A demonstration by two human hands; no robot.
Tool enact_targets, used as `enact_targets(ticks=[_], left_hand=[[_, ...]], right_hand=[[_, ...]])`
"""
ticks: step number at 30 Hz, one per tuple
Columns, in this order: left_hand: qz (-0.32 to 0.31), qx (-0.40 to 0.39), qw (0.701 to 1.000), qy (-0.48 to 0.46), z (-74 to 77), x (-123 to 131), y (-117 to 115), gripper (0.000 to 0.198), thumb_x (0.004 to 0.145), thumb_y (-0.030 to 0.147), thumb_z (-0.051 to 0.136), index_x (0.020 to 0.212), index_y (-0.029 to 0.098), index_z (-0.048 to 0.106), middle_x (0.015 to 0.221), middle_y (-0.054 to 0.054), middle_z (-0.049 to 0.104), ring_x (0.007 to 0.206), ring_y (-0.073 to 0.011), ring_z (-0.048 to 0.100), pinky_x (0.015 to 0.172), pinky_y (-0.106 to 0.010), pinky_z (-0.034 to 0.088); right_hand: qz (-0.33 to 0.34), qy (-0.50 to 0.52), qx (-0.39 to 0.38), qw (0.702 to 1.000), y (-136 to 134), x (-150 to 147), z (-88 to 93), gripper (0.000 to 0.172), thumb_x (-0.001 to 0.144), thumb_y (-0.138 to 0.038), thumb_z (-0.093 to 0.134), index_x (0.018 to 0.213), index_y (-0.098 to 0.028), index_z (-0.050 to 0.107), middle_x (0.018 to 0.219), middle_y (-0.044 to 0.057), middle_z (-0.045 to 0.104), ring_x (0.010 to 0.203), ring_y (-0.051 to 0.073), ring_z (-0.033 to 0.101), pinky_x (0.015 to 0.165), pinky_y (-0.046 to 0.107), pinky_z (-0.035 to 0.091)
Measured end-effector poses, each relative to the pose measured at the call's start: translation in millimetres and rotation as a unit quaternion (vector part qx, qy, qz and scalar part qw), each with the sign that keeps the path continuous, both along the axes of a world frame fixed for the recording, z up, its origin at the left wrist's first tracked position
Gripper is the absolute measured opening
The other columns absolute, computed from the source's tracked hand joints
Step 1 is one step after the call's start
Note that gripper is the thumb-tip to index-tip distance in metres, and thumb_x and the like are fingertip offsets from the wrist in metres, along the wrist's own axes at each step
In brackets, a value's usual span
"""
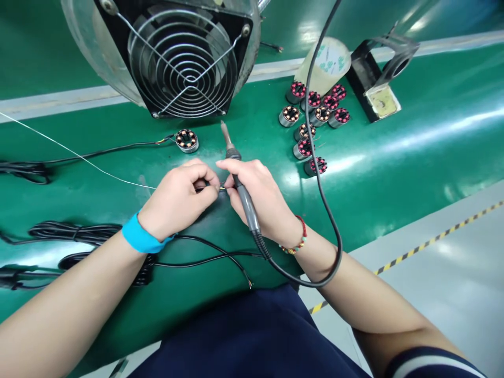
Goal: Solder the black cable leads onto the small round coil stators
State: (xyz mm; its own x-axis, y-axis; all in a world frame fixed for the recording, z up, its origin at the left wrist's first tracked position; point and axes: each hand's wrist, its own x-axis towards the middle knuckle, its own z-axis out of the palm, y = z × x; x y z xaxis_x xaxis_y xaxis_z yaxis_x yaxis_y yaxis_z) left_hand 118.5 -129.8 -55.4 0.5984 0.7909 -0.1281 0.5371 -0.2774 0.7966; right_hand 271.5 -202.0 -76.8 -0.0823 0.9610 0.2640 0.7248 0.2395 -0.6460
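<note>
My left hand (185,191), closed in a pinch, holds the end of a black cable. Its thin bared wires (222,188) show between my two hands. A soldering iron (244,197) lies across my right hand (262,197), held in the closed fingers with its tip (223,127) pointing away from me. The right thumb and fingertips meet at the wires too; whether they grip them is hard to see. Just beyond my left hand stands a motor stator (187,140) with copper windings, joined to a cable (118,149) on its left.
A fan (189,65) with a wire guard stands at the back. Several stators (310,149) cluster on the right, near a tape roll (331,60) and an iron stand (380,79). Coiled black cables (79,231) lie left; the iron's cord (321,178) loops over my right forearm.
</note>
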Motion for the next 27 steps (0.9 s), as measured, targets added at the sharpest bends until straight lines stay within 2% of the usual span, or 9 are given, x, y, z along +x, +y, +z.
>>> enact_targets(ticks=[3,7,16,22,27], left_hand=[[0.011,0.002,1.0,-0.006,0.3,-1.1,0.6,0.01,0.073,0.019,0.054,0.069,0.016,0.062,0.07,0.002,0.058,0.06,-0.0093,0.049,0.058,-0.023,0.038],[0.028,-0.04,0.999,-0.014,0.4,-2.3,1.0,0.009,0.077,0.022,0.058,0.074,0.017,0.065,0.064,0.004,0.059,0.057,-0.0083,0.048,0.056,-0.022,0.038],[0.031,-0.116,0.989,-0.082,-0.8,-2.8,0.3,0.004,0.075,0.02,0.061,0.077,0.017,0.058,0.066,0.004,0.055,0.059,-0.0076,0.05,0.054,-0.02,0.038],[0.017,-0.086,0.993,-0.084,-2.3,-6.0,0.8,0.006,0.077,0.018,0.058,0.072,0.018,0.055,0.063,0.004,0.052,0.058,-0.0089,0.047,0.055,-0.022,0.039],[-0.039,-0.026,0.996,-0.074,-4.3,-9.1,2.3,0.005,0.078,0.022,0.059,0.075,0.018,0.061,0.077,-0.001,0.061,0.072,-0.0139,0.055,0.064,-0.027,0.043]], right_hand=[[-0.026,-0.003,0.033,0.999,1.0,-1.3,-6.2,0.036,0.088,-0.013,0.044,0.123,-0.018,0.053,0.092,0.004,0.067,0.089,0.021,0.056,0.086,0.036,0.046],[-0.061,-0.008,0.059,0.996,-2.7,-1.2,-8.2,0.035,0.088,-0.016,0.046,0.123,-0.018,0.052,0.089,0.004,0.066,0.088,0.021,0.055,0.084,0.036,0.045],[-0.059,-0.009,0.074,0.995,-4.5,-4.7,-11.0,0.036,0.087,-0.016,0.049,0.122,-0.019,0.051,0.089,0.003,0.068,0.09,0.021,0.055,0.082,0.035,0.042],[-0.047,0.045,0.062,0.996,-2.8,-4.9,-8.1,0.037,0.084,-0.014,0.049,0.12,-0.021,0.05,0.084,0.0,0.067,0.089,0.02,0.057,0.084,0.036,0.043],[-0.043,0.125,0.03,0.991,-3.2,-4.0,-6.6,0.041,0.082,-0.013,0.051,0.122,-0.022,0.047,0.082,-0.001,0.065,0.088,0.019,0.059,0.088,0.038,0.044]])
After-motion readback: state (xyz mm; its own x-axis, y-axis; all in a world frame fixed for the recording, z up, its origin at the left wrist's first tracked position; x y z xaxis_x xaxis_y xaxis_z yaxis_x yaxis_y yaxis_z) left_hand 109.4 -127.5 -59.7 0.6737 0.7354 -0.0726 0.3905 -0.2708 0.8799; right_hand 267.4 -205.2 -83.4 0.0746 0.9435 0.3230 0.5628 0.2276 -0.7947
